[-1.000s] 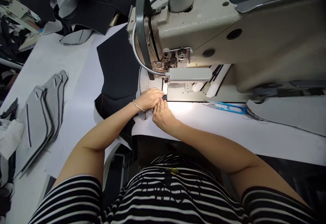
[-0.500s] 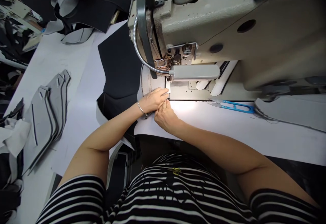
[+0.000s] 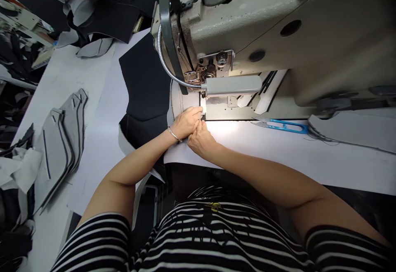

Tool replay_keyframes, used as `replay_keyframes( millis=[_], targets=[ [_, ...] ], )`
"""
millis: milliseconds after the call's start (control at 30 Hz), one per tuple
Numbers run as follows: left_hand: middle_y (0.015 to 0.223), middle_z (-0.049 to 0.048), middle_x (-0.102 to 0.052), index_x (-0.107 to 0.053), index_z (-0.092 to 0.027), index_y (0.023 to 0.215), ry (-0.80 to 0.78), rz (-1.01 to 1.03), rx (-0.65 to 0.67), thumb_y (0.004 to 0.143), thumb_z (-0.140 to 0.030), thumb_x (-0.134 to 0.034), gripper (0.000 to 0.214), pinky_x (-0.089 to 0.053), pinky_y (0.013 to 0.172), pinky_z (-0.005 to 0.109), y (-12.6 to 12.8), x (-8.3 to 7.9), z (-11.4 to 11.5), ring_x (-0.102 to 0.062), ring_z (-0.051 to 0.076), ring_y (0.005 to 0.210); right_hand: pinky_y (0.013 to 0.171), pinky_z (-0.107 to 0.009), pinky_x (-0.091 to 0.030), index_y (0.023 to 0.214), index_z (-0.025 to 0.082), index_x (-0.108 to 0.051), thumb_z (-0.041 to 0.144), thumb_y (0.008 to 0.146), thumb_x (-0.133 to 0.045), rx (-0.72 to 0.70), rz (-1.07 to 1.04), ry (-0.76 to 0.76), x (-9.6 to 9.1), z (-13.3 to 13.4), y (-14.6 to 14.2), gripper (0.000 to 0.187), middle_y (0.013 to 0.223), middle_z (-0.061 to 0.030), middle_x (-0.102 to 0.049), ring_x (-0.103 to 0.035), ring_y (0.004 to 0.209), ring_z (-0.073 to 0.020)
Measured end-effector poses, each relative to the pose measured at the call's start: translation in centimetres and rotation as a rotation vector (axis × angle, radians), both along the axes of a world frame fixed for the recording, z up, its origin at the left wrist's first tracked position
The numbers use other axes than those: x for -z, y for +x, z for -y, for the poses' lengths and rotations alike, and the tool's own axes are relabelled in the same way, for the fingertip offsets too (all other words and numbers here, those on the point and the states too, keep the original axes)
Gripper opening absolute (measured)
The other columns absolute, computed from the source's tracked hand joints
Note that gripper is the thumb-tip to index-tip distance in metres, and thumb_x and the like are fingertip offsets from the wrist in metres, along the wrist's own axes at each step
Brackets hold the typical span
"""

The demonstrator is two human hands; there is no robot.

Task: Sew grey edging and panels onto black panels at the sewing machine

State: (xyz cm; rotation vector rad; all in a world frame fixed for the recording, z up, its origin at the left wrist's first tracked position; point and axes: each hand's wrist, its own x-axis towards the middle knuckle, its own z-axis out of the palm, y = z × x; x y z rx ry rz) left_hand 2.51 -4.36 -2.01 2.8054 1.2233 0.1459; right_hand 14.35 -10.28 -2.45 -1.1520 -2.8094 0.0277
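Observation:
A dark fabric piece with a grey backing (image 3: 177, 105) lies under the needle end of a beige sewing machine (image 3: 247, 20). My left hand (image 3: 187, 123), with a bracelet at the wrist, is closed on the edge of that fabric just in front of the needle area. Right beside it, my right hand (image 3: 202, 140) is closed too, its fingertips pinching the same edge. The exact grip is partly hidden where the fingers meet. The dark part of the fabric (image 3: 145, 82) spreads out to the left over the white table.
Blue-handled thread snips (image 3: 286, 126) lie right of my hands, near a grey fabric piece (image 3: 352, 132). A lamp (image 3: 233, 85) on a bendy metal neck lights the needle area. Stacked grey panels (image 3: 60, 144) lie at left on the white table (image 3: 102, 86).
The view has shifted slightly, moving the machine a little to the left in the picture. Both hands stay at the fabric edge with almost the same grip.

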Motion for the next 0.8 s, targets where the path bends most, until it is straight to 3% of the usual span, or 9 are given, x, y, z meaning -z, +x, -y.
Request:
replay_keyframes(
  millis=[133,233,367,500,800],
  targets=[
    [0.113,0.0103,-0.064,-0.067,-0.014,0.094,-0.014,0.116,0.013,0.097,-0.028,-0.041,0.03,-0.051,0.092,0.033,-0.2,-0.7,-0.5,-0.061,0.019,0.1,0.092,-0.063,-0.045,0.111,-0.009,-0.063,0.003,0.086,-0.037,-0.021,0.035,0.007,-0.3,0.0,0.1,0.038,0.111,-0.0318,-0.063,-0.064,0.101,-0.0361],
    [0.112,0.009,-0.065,-0.067,-0.015,0.095,-0.025,0.192,-0.001,0.097,-0.025,-0.037,0.031,-0.05,0.095,0.03,-0.5,-1.1,-1.2,-0.061,0.017,0.104,0.089,-0.06,-0.045,0.107,-0.009,-0.064,0.0,0.086,-0.033,-0.015,0.037,-0.014,-0.8,0.0,0.2,0.039,0.101,-0.0297,-0.066,-0.064,0.089,-0.0325],
    [0.108,0.0076,-0.064,-0.064,-0.017,0.104,0.082,0.071,-0.002,0.095,-0.023,-0.042,0.025,-0.051,0.081,0.025,-0.3,-0.2,-2.0,-0.061,0.015,0.095,0.087,-0.056,-0.046,0.105,-0.007,-0.065,-0.001,0.087,-0.031,-0.003,0.05,-0.062,-1.1,-0.1,0.2,0.038,0.093,-0.0262,-0.068,-0.063,0.083,-0.0286],
    [0.1,0.0064,-0.066,-0.065,-0.017,0.095,0.206,-0.072,0.075,0.097,-0.021,-0.038,0.028,-0.047,0.069,0.023,0.2,0.9,-2.5,-0.059,0.014,0.085,0.086,-0.054,-0.047,0.103,-0.007,-0.065,0.0,0.088,-0.032,0.007,0.036,-0.089,-1.2,-0.1,0.2,0.037,0.091,-0.0253,-0.067,-0.063,0.083,-0.028],
    [0.097,0.0087,-0.067,-0.063,-0.015,0.087,0.183,-0.089,0.261,0.098,-0.02,-0.032,0.034,-0.045,0.069,0.027,-0.5,0.3,-3.5,-0.056,0.016,0.084,0.086,-0.056,-0.047,0.1,-0.005,-0.066,-0.001,0.087,-0.032,-0.02,0.059,-0.063,-1.6,-0.1,0.5,0.036,0.084,-0.0221,-0.067,-0.062,0.078,-0.0264]
  ],
)
